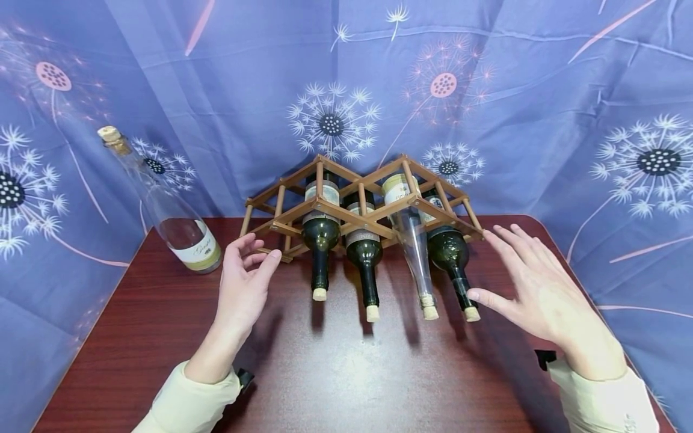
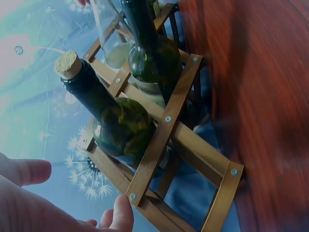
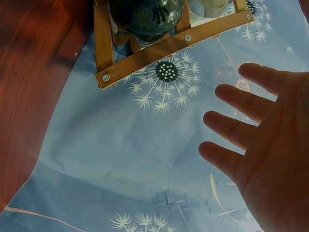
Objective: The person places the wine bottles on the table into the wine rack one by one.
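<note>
A wooden wine rack (image 1: 390, 212) stands at the back of the table, holding several corked bottles with their necks toward me. Dark green bottles (image 1: 320, 233) and one clear bottle (image 1: 414, 240) lie in its slots. My left hand (image 1: 243, 288) is by the rack's left end, fingers loosely bent and thumb apart. In the left wrist view, a fingertip (image 2: 122, 212) comes close to a rack slat (image 2: 159, 145); contact is unclear. My right hand (image 1: 541, 294) spreads its fingers beside the rack's right end. The right wrist view shows that hand (image 3: 270, 130) holding nothing.
A clear corked bottle (image 1: 197, 243) with a white and yellow label stands upright at the table's back left. Blue dandelion-print cloth (image 1: 243, 90) hangs behind and at both sides of the dark red table (image 1: 325, 373).
</note>
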Demonstrator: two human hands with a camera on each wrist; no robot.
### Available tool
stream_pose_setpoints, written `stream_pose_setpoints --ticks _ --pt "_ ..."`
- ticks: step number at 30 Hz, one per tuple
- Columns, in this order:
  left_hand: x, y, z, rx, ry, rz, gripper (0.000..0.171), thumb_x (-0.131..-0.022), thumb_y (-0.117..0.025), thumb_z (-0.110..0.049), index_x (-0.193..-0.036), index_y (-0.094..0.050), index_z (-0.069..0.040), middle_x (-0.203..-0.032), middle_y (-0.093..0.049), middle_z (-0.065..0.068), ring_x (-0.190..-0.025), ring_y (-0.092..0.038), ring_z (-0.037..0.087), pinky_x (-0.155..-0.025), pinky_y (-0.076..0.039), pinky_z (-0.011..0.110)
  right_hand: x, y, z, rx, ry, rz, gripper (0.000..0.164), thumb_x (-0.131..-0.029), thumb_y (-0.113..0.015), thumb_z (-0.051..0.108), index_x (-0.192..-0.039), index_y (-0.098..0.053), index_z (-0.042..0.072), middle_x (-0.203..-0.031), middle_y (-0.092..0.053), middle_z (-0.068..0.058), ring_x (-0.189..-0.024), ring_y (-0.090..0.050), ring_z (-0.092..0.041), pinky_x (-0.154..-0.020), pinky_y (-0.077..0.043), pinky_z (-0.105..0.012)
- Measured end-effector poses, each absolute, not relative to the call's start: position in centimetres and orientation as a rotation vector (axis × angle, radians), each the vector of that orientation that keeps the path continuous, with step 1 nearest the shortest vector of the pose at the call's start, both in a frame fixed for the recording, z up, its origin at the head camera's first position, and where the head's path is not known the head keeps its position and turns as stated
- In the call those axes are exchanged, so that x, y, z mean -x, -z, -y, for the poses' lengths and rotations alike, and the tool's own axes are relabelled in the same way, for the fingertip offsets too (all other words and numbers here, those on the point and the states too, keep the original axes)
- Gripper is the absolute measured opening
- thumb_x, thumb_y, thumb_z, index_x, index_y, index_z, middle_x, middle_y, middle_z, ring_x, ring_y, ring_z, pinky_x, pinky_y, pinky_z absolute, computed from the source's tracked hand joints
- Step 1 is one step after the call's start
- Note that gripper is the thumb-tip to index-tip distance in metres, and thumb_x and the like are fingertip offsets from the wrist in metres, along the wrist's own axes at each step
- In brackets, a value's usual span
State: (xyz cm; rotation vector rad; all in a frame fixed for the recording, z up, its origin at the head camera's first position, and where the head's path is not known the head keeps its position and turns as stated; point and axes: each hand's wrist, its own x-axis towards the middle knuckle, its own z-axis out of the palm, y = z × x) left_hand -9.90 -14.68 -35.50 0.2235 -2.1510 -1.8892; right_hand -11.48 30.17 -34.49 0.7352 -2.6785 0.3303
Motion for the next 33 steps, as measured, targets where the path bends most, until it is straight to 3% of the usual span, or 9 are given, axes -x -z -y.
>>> stream_pose_setpoints --ticks 13,23,33 --pt "9.9 34.8 17.0 -0.294 1.773 2.101 0.061 -0.096 -0.065 -0.022 -0.145 -0.034 -0.002 -0.130 -0.044 0.003 -0.108 -0.049 0.014 -0.085 -0.043 0.019 11.4 34.5 -30.1 -0.736 -0.331 2.680 0.101 -0.075 -0.078 0.057 -0.157 -0.034 0.016 -0.153 -0.037 -0.018 -0.148 -0.020 -0.034 -0.118 -0.011 -0.047" --pt "10.6 34.9 18.5 -0.312 1.629 2.005 0.056 -0.092 -0.069 -0.019 -0.138 -0.039 -0.004 -0.127 -0.045 0.001 -0.107 -0.050 0.014 -0.085 -0.044 0.022 11.5 34.5 -30.2 -0.740 -0.328 2.677 0.102 -0.075 -0.078 0.057 -0.157 -0.033 0.017 -0.153 -0.037 -0.018 -0.148 -0.020 -0.034 -0.119 -0.010 -0.046" --pt "11.2 35.1 20.7 -0.377 1.489 2.003 0.062 -0.091 -0.071 -0.021 -0.141 -0.038 -0.005 -0.129 -0.044 0.001 -0.111 -0.048 0.012 -0.085 -0.042 0.024 11.5 34.4 -30.1 -0.743 -0.328 2.677 0.102 -0.075 -0.078 0.056 -0.158 -0.033 0.018 -0.154 -0.036 -0.017 -0.148 -0.020 -0.034 -0.119 -0.010 -0.046"
